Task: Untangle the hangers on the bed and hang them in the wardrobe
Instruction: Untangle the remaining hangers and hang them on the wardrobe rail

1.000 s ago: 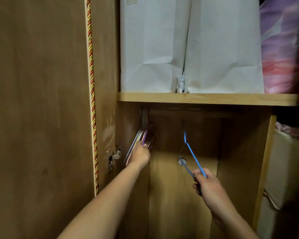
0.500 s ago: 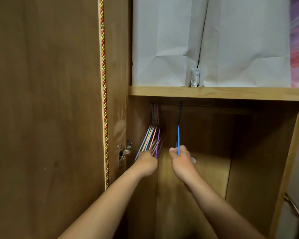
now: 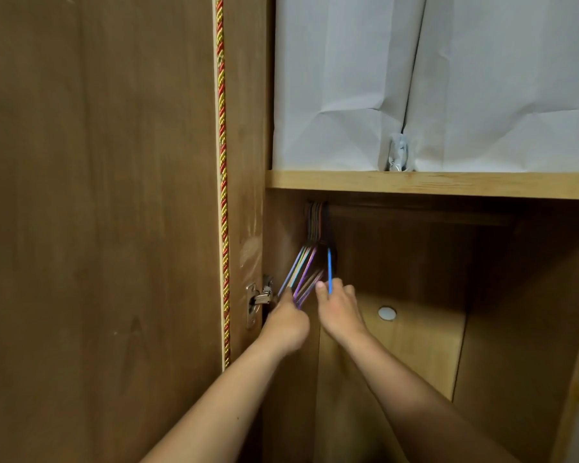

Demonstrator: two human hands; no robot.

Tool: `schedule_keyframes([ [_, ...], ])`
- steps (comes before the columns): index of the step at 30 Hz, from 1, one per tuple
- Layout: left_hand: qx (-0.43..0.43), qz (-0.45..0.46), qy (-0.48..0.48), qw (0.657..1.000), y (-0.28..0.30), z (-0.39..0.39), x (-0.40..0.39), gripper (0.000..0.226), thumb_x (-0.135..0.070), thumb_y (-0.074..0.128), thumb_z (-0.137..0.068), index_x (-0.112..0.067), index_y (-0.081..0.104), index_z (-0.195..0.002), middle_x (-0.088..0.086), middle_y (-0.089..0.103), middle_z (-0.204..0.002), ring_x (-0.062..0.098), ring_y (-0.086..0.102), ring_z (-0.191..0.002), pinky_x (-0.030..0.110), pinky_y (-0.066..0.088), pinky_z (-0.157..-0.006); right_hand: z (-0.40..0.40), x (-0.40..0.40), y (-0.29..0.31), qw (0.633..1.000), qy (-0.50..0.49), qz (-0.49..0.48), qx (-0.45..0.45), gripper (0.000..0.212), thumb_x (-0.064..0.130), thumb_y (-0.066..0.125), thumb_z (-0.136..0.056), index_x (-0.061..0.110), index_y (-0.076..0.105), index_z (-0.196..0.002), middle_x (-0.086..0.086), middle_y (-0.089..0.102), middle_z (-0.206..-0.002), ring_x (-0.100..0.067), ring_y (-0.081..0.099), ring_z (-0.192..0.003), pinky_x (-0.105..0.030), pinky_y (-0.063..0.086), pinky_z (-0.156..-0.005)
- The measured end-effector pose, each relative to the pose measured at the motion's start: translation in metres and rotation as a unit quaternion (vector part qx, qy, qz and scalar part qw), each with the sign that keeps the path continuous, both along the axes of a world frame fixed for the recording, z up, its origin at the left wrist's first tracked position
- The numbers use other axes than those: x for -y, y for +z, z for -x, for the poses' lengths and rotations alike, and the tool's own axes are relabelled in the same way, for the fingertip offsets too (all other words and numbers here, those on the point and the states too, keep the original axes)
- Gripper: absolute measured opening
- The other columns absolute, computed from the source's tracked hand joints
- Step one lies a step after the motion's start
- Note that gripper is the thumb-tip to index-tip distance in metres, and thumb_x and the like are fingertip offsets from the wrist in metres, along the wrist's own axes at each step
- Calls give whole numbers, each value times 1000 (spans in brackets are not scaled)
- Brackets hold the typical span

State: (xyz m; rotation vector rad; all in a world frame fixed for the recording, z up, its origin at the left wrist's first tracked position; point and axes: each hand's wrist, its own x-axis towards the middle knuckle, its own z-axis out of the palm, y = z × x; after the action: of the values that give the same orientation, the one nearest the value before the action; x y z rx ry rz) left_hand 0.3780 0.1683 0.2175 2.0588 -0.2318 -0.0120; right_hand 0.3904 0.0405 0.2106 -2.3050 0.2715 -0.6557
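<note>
Here, near the middle of the frame, the left hand (image 3: pixel 286 324) grips the lower ends of a bunch of thin coloured hangers (image 3: pixel 303 274), its fingers curled round them. Just to its right, the right hand (image 3: pixel 340 312) pinches a single blue hanger (image 3: pixel 329 270), which stands almost upright between the fingertips. The two hands sit close beside each other, and the blue hanger hangs right next to the bunch. The hooks of the bunch rise into the dark space under the wooden shelf (image 3: pixel 432 183), at the left end of the wardrobe compartment; what they hang on is too dark to make out. A metal hinge (image 3: pixel 258 300) sits just left of the left hand, on the open wardrobe door (image 3: pixel 97 212), whose edge carries a red and gold twisted cord (image 3: pixel 222 162). A round white cap (image 3: pixel 387 313) shows on the back panel, right of the right hand. On top of the shelf, in the upper right of the frame, stand white paper bags (image 3: pixel 415 81).
</note>
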Motion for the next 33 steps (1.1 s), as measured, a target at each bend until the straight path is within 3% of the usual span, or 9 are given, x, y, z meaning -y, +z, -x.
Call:
schedule_keyframes([
  [3,6,7,-19,1000,1,5,-2,69,-31,42,-81,-26,37,-150,8,55,-141,27,56,-124,40,46,-106,-15,-22,-4,1000,11,1,-20,49,48,32,-103,9,47,-127,-21,49,-127,-41,49,-121,-43,42,-98],
  [8,-4,-14,-5,1000,0,9,-3,63,-27,41,-102,-16,16,-159,9,34,-158,26,38,-141,35,34,-115,-23,-31,-9,999,33,-16,-38,51,46,33,-103,9,45,-136,-22,47,-133,-39,46,-126,-41,39,-101],
  [12,5,-31,3,999,-3,19,-3,58,-16,42,-98,-17,30,-154,12,43,-151,28,45,-136,32,37,-113,-9,-26,-15,996,68,-60,-8,52,40,32,-105,10,40,-147,-22,45,-139,-34,41,-133,-33,31,-108],
  [15,-25,-44,13,999,-11,39,-7,63,-4,40,-88,-20,39,-149,17,53,-139,36,55,-124,40,47,-105,13,-18,-24,994,29,-98,45,43,37,36,-105,11,50,-135,-18,52,-132,-32,47,-127,-31,34,-101],
  [19,-63,-59,36,996,-31,74,-17,77,-15,40,-78,-24,32,-154,11,52,-146,30,54,-129,44,45,-109,42,-6,-46,992,21,-119,40,32,26,47,-100,13,54,-129,-14,53,-129,-31,52,-120,-32,36,-99],
  [24,-59,-44,130,989,-45,139,-21,70,1,39,-89,-19,30,-156,2,41,-155,19,42,-140,21,34,-110,77,-8,-55,991,67,-117,10,38,14,53,-91,17,53,-129,-12,51,-128,-29,53,-118,-31,37,-99],
  [26,-54,-49,164,984,-53,170,-23,69,3,38,-87,-18,37,-152,2,46,-152,19,42,-140,27,35,-115,101,-18,-63,987,94,-130,-10,38,13,53,-89,18,54,-127,-11,53,-128,-28,50,-120,-30,35,-100],
  [29,-60,-47,200,977,-58,219,-37,54,-3,48,-90,-17,52,-141,0,59,-137,16,53,-127,23,42,-103,145,-47,-73,978,139,-156,-17,27,13,54,-89,19,57,-116,-9,57,-122,-27,51,-117,-31,36,-97],
  [33,-53,-53,273,959,-70,309,-95,25,-19,59,-85,-26,73,-104,-11,74,-102,9,67,-102,34,54,-95,230,-129,-80,939,300,-166,-26,4,20,51,-94,19,55,-94,-5,62,-99,-25,52,-96,-33,42,-85],
])
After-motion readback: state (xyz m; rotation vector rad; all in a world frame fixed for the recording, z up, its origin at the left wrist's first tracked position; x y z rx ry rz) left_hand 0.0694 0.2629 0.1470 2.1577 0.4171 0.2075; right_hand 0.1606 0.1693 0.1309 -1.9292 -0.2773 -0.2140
